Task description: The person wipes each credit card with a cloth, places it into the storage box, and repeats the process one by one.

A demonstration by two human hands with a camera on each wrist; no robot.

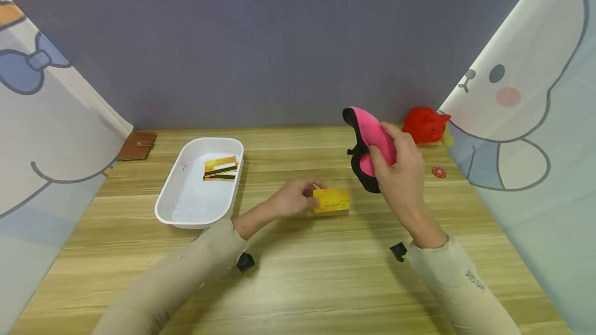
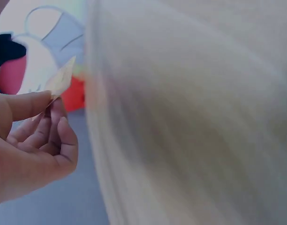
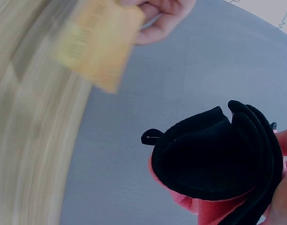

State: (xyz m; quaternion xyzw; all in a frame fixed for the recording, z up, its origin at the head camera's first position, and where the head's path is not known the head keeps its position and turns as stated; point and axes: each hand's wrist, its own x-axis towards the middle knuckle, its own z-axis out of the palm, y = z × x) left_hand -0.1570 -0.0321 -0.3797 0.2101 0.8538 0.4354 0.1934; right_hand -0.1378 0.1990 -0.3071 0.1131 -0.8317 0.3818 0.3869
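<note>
My left hand (image 1: 295,197) pinches a yellow card (image 1: 332,201) by its left end, between thumb and fingers. The card is above the table, its printed face showing in the head view; in the left wrist view it is seen nearly edge-on. My right hand (image 1: 403,172) grips a soft pink pouch (image 1: 375,136) with black trim, raised to the right of the card and apart from it. In the right wrist view the mouth of the pouch (image 3: 209,159) gapes, showing a black inside, and a small black loop sticks out. How deep it goes is hidden.
A white tray (image 1: 174,203) stands at the left, with several yellow cards (image 1: 220,164) in it, some showing black stripes. A brown wallet (image 1: 136,146) lies at the back left. At the back right are a red piggy bank (image 1: 425,125) and a red chip (image 1: 438,171).
</note>
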